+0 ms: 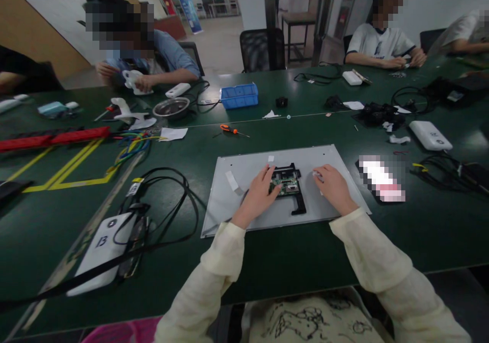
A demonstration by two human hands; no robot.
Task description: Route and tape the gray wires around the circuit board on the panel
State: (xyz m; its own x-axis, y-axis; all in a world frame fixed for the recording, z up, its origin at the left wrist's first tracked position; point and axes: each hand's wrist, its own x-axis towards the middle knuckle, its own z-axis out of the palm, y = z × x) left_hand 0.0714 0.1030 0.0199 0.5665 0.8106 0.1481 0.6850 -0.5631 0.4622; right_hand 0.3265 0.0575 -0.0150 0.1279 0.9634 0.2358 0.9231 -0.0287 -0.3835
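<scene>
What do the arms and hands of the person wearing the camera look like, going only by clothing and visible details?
Both arms wear loose, plain cream sleeves with wide cuffs that end short of the hands. The left hand and right hand are ungloved, and no watch or bracelet shows at either wrist.

There is room to pass over the counter [290, 264] between the grey panel [273, 213] and the orange screwdriver [229, 129], while the looped cable [186, 185] at left and the phone [382, 179] at right make obstacles.
</scene>
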